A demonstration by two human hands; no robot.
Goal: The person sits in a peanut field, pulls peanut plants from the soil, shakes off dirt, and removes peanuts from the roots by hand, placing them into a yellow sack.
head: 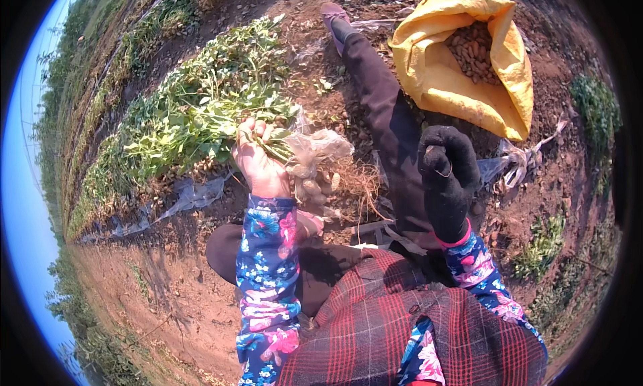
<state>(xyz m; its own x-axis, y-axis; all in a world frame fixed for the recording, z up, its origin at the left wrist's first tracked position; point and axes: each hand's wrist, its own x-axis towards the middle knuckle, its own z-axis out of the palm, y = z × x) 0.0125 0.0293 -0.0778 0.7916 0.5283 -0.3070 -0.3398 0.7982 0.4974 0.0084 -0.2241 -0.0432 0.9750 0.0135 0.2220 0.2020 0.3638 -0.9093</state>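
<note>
My bare left hand (261, 157) is closed around the green stems of a peanut plant (274, 144). Its leaves spread to the left, while pale peanut pods (312, 187) and brown roots (364, 182) hang to the right. A crumpled piece of clear plastic film (321, 147) clings to the plant by the pods. My right hand (448, 170), in a black glove, is raised to the right of the roots, apart from them, with its fingers curled; whether something small is inside cannot be seen. Beyond it stands a yellow woven sack (437, 84) with its mouth open and peanuts (472, 52) inside.
A long heap of peanut plants (201, 92) lies on the left. Torn plastic film (196, 194) runs along its near edge, and more film (510, 162) lies right of my gloved hand. My outstretched leg (379, 105) lies between the heap and the sack on reddish soil.
</note>
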